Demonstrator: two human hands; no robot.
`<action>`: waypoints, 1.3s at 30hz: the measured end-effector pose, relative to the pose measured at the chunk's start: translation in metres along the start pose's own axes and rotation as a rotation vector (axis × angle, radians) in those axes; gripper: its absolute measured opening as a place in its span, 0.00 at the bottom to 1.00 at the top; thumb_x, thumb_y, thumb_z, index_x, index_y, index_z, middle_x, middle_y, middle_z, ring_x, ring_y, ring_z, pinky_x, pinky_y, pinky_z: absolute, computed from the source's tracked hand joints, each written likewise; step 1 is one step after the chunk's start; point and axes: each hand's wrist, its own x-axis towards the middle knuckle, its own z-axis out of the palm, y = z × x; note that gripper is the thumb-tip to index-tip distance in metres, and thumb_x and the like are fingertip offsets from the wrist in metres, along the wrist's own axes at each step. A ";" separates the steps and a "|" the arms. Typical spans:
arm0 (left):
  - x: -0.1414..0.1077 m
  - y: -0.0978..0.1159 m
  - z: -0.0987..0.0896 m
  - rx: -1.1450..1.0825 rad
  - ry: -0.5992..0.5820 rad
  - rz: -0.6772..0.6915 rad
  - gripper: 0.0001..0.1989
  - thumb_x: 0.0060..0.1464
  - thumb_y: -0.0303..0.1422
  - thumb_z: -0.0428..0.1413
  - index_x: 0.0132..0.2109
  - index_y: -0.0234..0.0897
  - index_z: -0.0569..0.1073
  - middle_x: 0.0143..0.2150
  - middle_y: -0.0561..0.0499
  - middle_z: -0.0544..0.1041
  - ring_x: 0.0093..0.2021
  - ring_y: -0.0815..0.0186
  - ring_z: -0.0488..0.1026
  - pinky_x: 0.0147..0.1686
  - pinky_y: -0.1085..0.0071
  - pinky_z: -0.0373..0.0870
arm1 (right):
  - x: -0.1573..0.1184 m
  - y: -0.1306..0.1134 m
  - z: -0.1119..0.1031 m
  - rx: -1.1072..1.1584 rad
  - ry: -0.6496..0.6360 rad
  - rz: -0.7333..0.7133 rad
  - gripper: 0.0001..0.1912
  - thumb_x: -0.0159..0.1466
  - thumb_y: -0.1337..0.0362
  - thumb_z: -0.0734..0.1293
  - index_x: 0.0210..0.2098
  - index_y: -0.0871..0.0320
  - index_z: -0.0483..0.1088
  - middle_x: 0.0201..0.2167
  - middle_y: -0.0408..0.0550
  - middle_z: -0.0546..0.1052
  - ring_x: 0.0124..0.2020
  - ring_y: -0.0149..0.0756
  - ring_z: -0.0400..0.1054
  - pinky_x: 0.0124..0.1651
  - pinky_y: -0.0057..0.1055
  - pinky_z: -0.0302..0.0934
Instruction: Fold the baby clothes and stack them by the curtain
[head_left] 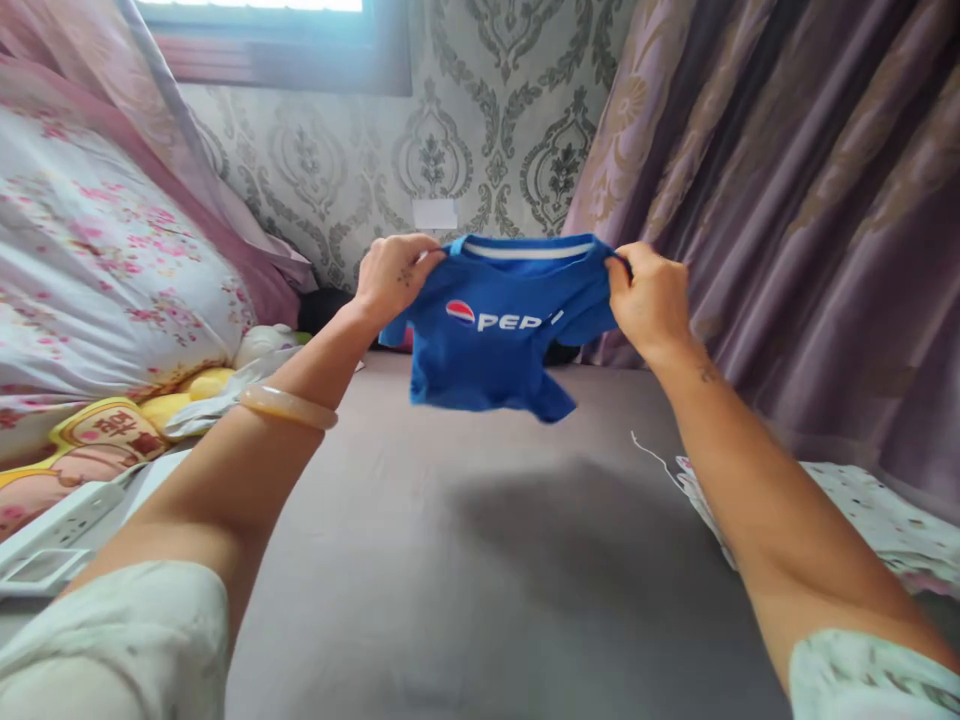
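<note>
A small blue T-shirt [487,365] with a red, white and blue round logo and white lettering hangs in the air, its front facing me. My left hand [397,275] pinches it at the left shoulder, and my right hand [654,300] grips the right shoulder. Between them the neckline with its white inner band is stretched out. The lower right corner of the shirt swings outward. Beneath it lies a grey sheet [360,560], with a dark shadow on it.
Folded white patterned cloth [877,510] and a thin white cord lie at right. At left are a floral bundle [112,240], yellow plush items [161,405] and a white power strip [75,515]. Purple curtains [787,200] hang at back right, beside a patterned wall.
</note>
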 end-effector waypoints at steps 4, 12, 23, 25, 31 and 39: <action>0.003 -0.008 0.011 0.030 0.062 -0.035 0.11 0.58 0.40 0.55 0.40 0.41 0.78 0.34 0.51 0.78 0.46 0.59 0.73 0.47 0.68 0.64 | 0.000 0.001 0.010 -0.029 0.009 0.010 0.18 0.70 0.56 0.56 0.42 0.57 0.73 0.37 0.56 0.78 0.44 0.47 0.72 0.45 0.40 0.62; -0.001 -0.005 0.043 -0.135 0.140 -0.148 0.14 0.63 0.43 0.49 0.44 0.41 0.74 0.36 0.51 0.75 0.43 0.63 0.73 0.46 0.67 0.65 | -0.007 -0.008 0.016 -0.128 0.136 -0.003 0.21 0.73 0.55 0.51 0.44 0.56 0.72 0.40 0.54 0.76 0.45 0.46 0.70 0.46 0.40 0.62; -0.053 0.075 -0.028 0.128 0.464 -0.049 0.13 0.66 0.42 0.44 0.48 0.45 0.70 0.53 0.44 0.67 0.59 0.54 0.60 0.57 0.49 0.55 | -0.048 -0.046 -0.057 -0.225 0.294 -0.003 0.24 0.73 0.53 0.50 0.48 0.59 0.71 0.43 0.60 0.74 0.50 0.52 0.68 0.51 0.47 0.61; -0.061 0.086 -0.050 0.157 0.473 0.017 0.15 0.66 0.45 0.42 0.48 0.47 0.70 0.55 0.45 0.67 0.60 0.51 0.59 0.57 0.46 0.55 | -0.052 -0.054 -0.078 -0.217 0.305 -0.009 0.24 0.72 0.51 0.50 0.48 0.57 0.72 0.43 0.60 0.74 0.50 0.54 0.68 0.53 0.49 0.60; -0.065 0.098 -0.085 0.470 0.354 0.116 0.19 0.67 0.45 0.38 0.52 0.48 0.70 0.54 0.44 0.66 0.59 0.49 0.60 0.54 0.43 0.58 | -0.050 -0.068 -0.104 -0.234 0.177 -0.003 0.23 0.71 0.50 0.51 0.49 0.50 0.73 0.46 0.56 0.76 0.51 0.55 0.69 0.52 0.49 0.62; -0.110 0.018 0.024 0.550 -0.198 -0.041 0.13 0.65 0.36 0.44 0.42 0.37 0.72 0.46 0.42 0.71 0.50 0.52 0.65 0.47 0.54 0.62 | -0.078 -0.021 -0.003 -0.347 -0.474 0.226 0.16 0.68 0.55 0.61 0.46 0.54 0.76 0.42 0.54 0.79 0.46 0.49 0.72 0.44 0.40 0.63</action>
